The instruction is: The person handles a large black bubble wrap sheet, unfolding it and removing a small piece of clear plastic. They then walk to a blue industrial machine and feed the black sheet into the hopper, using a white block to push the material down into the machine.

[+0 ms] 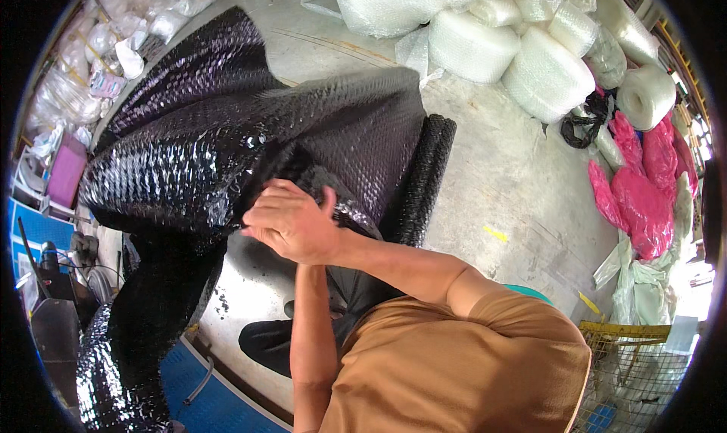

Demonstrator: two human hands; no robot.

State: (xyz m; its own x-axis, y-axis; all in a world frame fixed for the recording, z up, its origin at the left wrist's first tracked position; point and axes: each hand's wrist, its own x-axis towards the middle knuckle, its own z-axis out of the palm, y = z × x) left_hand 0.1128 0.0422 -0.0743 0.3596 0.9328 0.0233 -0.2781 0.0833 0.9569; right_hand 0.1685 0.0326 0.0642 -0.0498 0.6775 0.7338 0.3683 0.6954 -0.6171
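Concrete floor (492,183) underlies black sheeting (166,179); right fingers (261,219) curl, left fingers hidden, grips unclear.

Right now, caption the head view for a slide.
Right hand before shiny, dimpled black plastic sheeting; whitish bubble-wrap rolls beyond.

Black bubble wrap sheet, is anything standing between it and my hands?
Nothing visible stands between your right hand and the black bubble wrap sheet beside it. The right hand hides much of your left hand, so I can't tell there.
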